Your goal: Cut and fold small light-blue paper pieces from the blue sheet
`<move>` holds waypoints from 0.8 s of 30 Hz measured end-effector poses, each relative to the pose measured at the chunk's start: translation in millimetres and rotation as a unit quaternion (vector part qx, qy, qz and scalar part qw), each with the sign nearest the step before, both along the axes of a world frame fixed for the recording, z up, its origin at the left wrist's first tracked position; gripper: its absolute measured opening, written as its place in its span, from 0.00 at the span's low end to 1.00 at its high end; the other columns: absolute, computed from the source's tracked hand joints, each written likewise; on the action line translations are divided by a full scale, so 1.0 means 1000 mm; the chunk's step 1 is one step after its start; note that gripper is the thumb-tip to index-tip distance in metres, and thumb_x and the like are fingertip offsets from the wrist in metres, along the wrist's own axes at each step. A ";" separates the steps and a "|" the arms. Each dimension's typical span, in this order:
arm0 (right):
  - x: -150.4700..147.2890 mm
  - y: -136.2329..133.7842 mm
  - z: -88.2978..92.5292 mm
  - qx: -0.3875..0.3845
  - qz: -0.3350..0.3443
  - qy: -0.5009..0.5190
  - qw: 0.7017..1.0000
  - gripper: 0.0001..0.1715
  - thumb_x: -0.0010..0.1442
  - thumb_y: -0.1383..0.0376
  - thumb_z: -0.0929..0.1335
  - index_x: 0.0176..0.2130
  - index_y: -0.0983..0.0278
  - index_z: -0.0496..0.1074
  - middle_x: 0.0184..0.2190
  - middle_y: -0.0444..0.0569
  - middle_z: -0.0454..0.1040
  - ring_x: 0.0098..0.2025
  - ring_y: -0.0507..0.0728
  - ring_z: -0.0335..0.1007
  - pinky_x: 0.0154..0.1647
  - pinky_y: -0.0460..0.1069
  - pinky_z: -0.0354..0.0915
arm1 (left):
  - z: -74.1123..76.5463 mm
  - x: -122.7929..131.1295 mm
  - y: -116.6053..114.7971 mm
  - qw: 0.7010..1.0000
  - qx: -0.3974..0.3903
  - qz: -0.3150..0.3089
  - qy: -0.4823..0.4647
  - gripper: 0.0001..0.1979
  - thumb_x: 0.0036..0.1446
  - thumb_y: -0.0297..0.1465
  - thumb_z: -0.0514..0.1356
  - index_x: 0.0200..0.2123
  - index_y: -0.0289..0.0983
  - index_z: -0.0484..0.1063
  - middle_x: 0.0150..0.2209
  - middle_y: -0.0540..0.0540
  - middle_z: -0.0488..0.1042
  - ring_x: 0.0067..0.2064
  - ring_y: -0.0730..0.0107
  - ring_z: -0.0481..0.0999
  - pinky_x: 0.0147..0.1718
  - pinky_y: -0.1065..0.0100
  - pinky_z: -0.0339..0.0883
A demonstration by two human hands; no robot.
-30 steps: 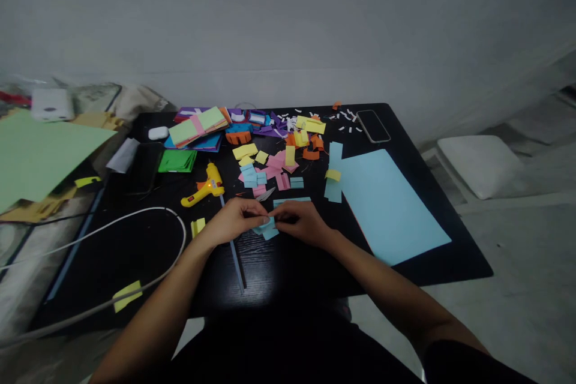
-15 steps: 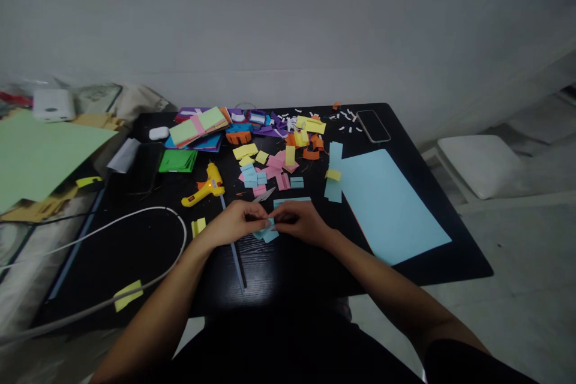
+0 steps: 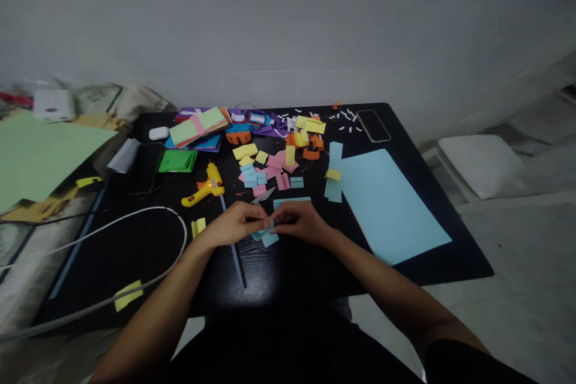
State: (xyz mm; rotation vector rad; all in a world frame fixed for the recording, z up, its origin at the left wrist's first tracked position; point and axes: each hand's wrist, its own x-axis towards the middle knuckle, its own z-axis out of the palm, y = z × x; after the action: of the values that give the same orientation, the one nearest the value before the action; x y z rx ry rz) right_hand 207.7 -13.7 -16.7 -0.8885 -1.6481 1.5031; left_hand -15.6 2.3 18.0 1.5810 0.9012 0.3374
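Between both hands, low over the middle of the black table, is a small light blue paper piece [image 3: 270,236]. My left hand [image 3: 236,223] pinches it from the left, thumb and fingers closed. From the right, my right hand [image 3: 300,222] pinches the same piece, its fingertips close to the left ones. The fingers hide part of the paper. Just beyond the hands lie scissors [image 3: 264,195], partly covered, and a light blue paper strip [image 3: 292,200]. Small blue, pink and yellow paper pieces [image 3: 275,167] are scattered farther back.
A yellow glue gun [image 3: 207,186] with a long glue stick [image 3: 238,267] lies left of the hands. A white cable [image 3: 182,240] loops across the left side. Large blue sheets [image 3: 391,210] lie at right, a phone [image 3: 373,126] behind them. Folded coloured papers [image 3: 198,127] are stacked at back left.
The blue paper piece has shifted slightly and turned between the fingertips. Both hands stay in nearly the same place, still pinching.
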 end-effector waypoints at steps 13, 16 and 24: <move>0.002 0.000 0.003 0.011 0.054 0.013 0.998 0.17 0.53 0.56 0.79 0.38 0.64 0.79 0.37 0.47 0.74 0.35 0.51 0.74 0.37 0.47 0.72 | 0.001 0.002 0.000 1.000 -0.015 -0.017 -0.012 0.08 0.58 0.34 0.64 0.32 0.34 0.78 0.27 0.49 0.77 0.29 0.74 0.70 0.29 0.72 0.61; 0.002 -0.001 0.005 -0.002 0.067 0.011 0.998 0.15 0.54 0.59 0.78 0.35 0.64 0.75 0.37 0.46 0.72 0.36 0.51 0.74 0.38 0.47 0.72 | 0.002 0.001 0.001 1.000 -0.020 -0.015 -0.004 0.12 0.61 0.36 0.62 0.31 0.34 0.77 0.27 0.49 0.75 0.29 0.72 0.71 0.30 0.71 0.63; 0.003 0.001 0.005 -0.017 0.041 -0.001 0.999 0.14 0.56 0.60 0.76 0.33 0.64 0.70 0.29 0.41 0.68 0.30 0.49 0.66 0.34 0.45 0.65 | 0.016 -0.006 -0.003 0.998 0.031 -0.002 -0.051 0.24 0.59 0.30 0.60 0.59 0.41 0.65 0.38 0.49 0.75 0.38 0.67 0.75 0.39 0.67 0.69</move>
State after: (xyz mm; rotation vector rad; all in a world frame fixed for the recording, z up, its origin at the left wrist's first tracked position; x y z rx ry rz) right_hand 211.1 -12.6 -11.6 -0.8497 -1.6823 1.5911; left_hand -22.1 -0.4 34.2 1.6081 0.8146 0.4430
